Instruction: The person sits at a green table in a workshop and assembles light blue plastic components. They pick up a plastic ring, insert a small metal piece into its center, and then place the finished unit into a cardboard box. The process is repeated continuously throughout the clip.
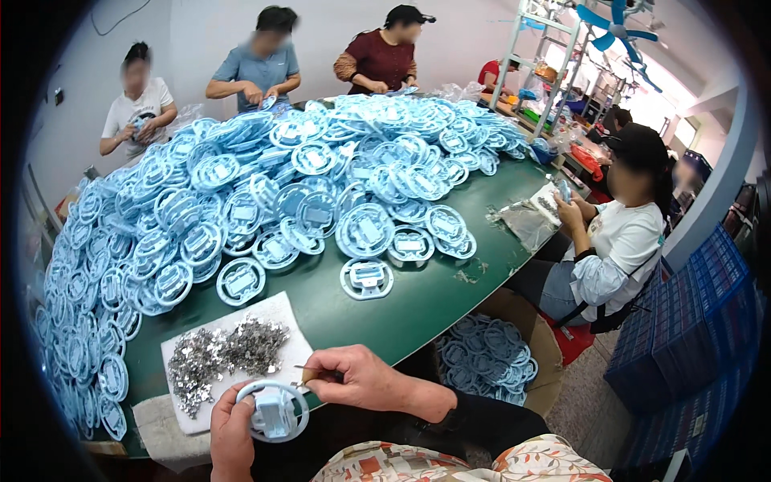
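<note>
Left hand (230, 434) is wrapped around the rim of a round light-blue plastic ring part (274, 410), fingers closed on its left edge, holding it flat-side up just off the near edge of the table (450, 281). Right hand (357, 377) is pinched shut on a thin tool or pin (306, 369), too small to tell which, tip pointing left just above the ring part. Directly beyond the hands, a white sheet (277, 309) lies on the green table with a pile of small metal clips (225, 353) on it. Behind that, a big heap of the same blue ring parts (265, 177) covers most of the tabletop. A cardboard box (530, 337) under the table's right side holds more blue parts. Other people sit around the far and right sides, hands on their own parts.
</note>
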The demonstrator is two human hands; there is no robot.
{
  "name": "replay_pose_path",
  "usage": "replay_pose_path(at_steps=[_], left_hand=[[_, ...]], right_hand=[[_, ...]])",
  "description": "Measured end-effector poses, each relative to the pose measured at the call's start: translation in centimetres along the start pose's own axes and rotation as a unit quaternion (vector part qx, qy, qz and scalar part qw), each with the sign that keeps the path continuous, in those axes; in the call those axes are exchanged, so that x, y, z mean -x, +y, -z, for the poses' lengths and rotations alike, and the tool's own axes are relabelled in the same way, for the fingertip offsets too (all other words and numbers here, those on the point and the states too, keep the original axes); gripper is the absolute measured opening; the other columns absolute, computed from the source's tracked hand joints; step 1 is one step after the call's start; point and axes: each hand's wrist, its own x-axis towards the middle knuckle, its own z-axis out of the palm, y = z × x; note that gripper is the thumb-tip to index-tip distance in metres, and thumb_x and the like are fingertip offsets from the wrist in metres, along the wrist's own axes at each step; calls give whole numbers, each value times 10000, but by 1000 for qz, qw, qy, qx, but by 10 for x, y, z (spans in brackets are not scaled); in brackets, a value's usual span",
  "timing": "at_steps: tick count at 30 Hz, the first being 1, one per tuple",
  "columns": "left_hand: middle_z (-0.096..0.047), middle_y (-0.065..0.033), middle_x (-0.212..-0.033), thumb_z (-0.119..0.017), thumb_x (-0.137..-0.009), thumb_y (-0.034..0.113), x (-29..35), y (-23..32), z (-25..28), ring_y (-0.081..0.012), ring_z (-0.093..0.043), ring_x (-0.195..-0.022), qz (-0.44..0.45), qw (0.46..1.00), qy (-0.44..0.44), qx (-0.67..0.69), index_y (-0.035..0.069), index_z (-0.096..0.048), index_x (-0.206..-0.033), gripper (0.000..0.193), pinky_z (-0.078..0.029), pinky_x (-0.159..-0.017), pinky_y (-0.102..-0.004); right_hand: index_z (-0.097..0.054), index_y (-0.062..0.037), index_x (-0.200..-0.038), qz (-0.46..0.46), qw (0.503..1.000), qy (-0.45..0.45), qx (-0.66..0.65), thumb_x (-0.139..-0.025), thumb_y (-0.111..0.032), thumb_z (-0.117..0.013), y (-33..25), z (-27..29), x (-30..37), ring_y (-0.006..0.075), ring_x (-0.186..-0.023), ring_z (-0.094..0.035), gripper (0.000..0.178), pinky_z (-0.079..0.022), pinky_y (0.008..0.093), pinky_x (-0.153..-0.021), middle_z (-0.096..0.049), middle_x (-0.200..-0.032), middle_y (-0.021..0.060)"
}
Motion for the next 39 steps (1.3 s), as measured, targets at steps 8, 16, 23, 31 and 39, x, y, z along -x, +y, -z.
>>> replay_pose_path(at_steps=[8,16,23,31,39], left_hand=[[-683,-56,-1144,-527,-1048,152,-6,-8,13,-90,-641,-999,33,996,-34,74,-3,-563,-1333,326,-526,-893,-257],[-682,-30,-1094,-520,-1059,151,-12,-18,24,-52,-645,-905,49,996,-37,61,6,-561,-1332,312,-555,-779,-224],[-681,-58,-1126,-520,-1051,145,-16,-23,28,-76,-649,-951,43,996,-39,72,-16,-543,-1335,327,-547,-830,-241],[-611,-102,-1285,-420,-1073,149,-22,-11,20,-164,-633,-1141,-25,962,25,269,25,-433,-1415,364,-546,-968,-340],[-603,-72,-1234,-481,-1064,203,-21,-15,16,-130,-599,-1130,-23,963,-6,269,48,-406,-1413,389,-522,-951,-329]], right_hand=[[-677,22,-918,-9,996,72,45,-856,2,-701,-8,-13,3,40,-617,-498,69,-414,220,-557,-618,-764,11],[-676,3,-905,68,989,14,129,-832,10,-717,5,-35,-24,82,-605,-576,85,-450,247,-536,-659,-780,46],[-681,-14,-911,104,982,-16,160,-818,25,-707,11,-43,-40,87,-616,-560,104,-443,235,-554,-638,-793,37],[-674,16,-915,-87,990,13,-110,-874,28,-664,25,-42,-18,51,-939,-525,43,-446,194,-728,-484,-1326,82],[-655,-1,-936,-127,975,-27,-182,-901,-15,-673,34,-41,-17,47,-806,-466,42,-389,212,-675,-528,-980,-24]])
